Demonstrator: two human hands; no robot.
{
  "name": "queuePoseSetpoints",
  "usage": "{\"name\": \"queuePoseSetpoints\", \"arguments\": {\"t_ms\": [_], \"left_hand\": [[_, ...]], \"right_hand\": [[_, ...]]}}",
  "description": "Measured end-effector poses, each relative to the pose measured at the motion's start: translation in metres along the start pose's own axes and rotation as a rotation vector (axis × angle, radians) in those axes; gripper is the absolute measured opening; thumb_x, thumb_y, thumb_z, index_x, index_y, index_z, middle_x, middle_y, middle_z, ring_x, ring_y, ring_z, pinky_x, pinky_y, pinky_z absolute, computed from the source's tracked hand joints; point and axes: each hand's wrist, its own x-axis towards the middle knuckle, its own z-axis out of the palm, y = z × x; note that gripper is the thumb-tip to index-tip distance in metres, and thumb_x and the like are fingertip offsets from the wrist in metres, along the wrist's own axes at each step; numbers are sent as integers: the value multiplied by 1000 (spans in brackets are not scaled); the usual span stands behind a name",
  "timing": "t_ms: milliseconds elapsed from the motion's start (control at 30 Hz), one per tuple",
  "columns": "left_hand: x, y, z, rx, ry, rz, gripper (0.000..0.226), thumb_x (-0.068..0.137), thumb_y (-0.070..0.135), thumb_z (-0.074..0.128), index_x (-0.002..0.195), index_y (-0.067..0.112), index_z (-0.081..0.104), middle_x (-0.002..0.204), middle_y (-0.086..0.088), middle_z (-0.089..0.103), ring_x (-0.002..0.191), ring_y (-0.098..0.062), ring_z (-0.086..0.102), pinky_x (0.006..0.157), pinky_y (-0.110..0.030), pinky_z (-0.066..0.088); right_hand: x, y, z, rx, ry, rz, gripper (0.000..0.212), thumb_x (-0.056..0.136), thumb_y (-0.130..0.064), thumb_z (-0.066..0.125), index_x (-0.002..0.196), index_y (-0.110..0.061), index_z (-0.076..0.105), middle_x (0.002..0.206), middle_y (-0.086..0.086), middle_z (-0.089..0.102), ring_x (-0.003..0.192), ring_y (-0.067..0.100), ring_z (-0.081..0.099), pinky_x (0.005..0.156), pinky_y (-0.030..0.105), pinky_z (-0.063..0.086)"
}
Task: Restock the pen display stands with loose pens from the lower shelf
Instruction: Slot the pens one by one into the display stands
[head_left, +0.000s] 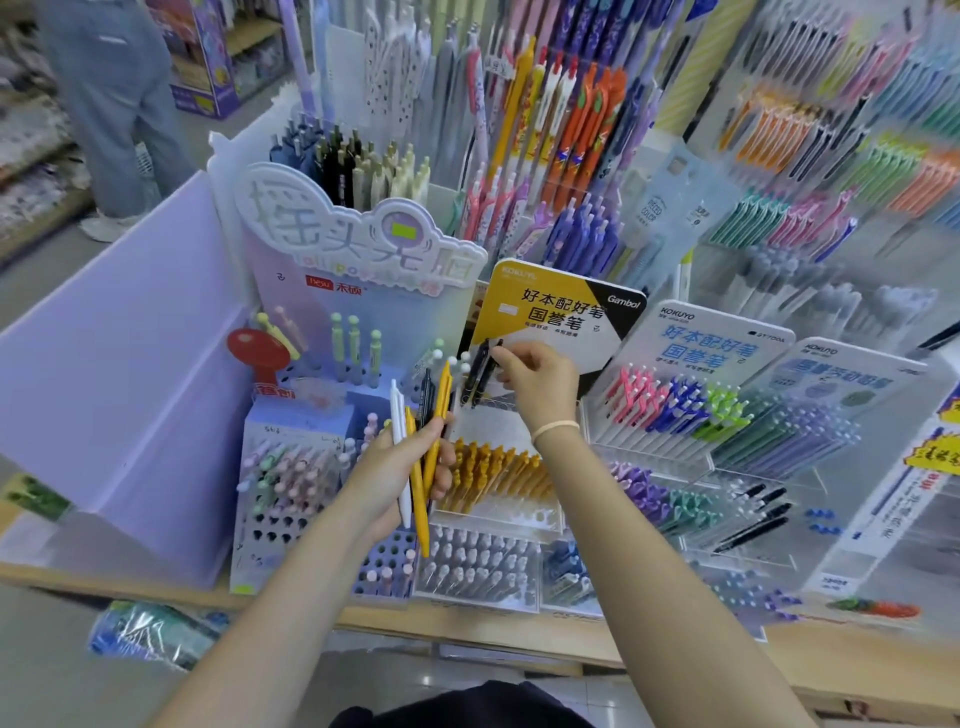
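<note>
You are standing at a shop shelf crowded with pen stands, and the yellow and black sign card (558, 312) in the middle is serving as the landmark here. Your right hand (540, 382) is reaching up just below that card, its fingertips pinching the top ends of two black pens (480, 371), which are standing nearly upright against the lower left edge of the card. A pale band (555, 430) is circling your right wrist. Below and to the left of the card, your left hand (400, 467) is closing around a loose bundle of pens (421, 447): one white, a couple yellow, and at least one dark, fanning upward out of your grip. Directly beneath the card, a clear tray of yellow pens (498, 475) is sitting partly behind your left hand. Left of the card, a tall pale purple stand (358, 249) with large raised lettering is holding a few pastel pens. Right of the card, two white sign cards are backing tilted racks of pink, blue, green and purple pens (727, 421). Far up and to the left of the card, another person's legs (114, 109) are showing in the aisle.
</note>
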Motion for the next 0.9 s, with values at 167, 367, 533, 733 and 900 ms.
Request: {"name": "queuePoseSetpoints", "arguments": {"t_ms": [167,367,533,733,900], "left_hand": [[2,-5,-1,40,-31,33,33,91,30,64,118,12,70,73,-8,63,49,-17,54,40,-25,38],[5,-8,5,72,-39,31,46,83,35,69,110,-2,66,74,-10,67,45,-16,53,36,-23,34],[1,-11,8,103,-75,-4,45,83,32,69,111,-3,65,81,-14,70,50,-18,59,36,-22,37],[-15,-38,-2,219,-99,-107,34,98,36,58,120,12,67,67,-10,59,47,-19,50,42,-26,40],[-24,-54,-10,237,-127,-221,25,98,31,60,94,8,51,59,0,39,43,-11,32,41,-23,31]], "right_hand": [[-12,-6,-13,-72,45,-16,21,89,-33,73,83,-13,71,72,-2,67,66,12,61,67,33,55],[-46,-18,-23,204,-432,118,15,97,-19,63,101,-10,73,82,4,69,71,15,61,58,25,48],[-54,-12,-37,442,-326,235,4,95,-12,63,97,-8,65,80,1,67,74,17,61,61,25,49],[-70,4,-61,423,-97,131,8,96,-10,63,102,-7,60,84,8,70,65,19,62,59,29,53],[-95,29,-68,243,-31,69,14,95,-7,62,109,-6,60,93,15,72,66,17,66,65,30,59]]}}
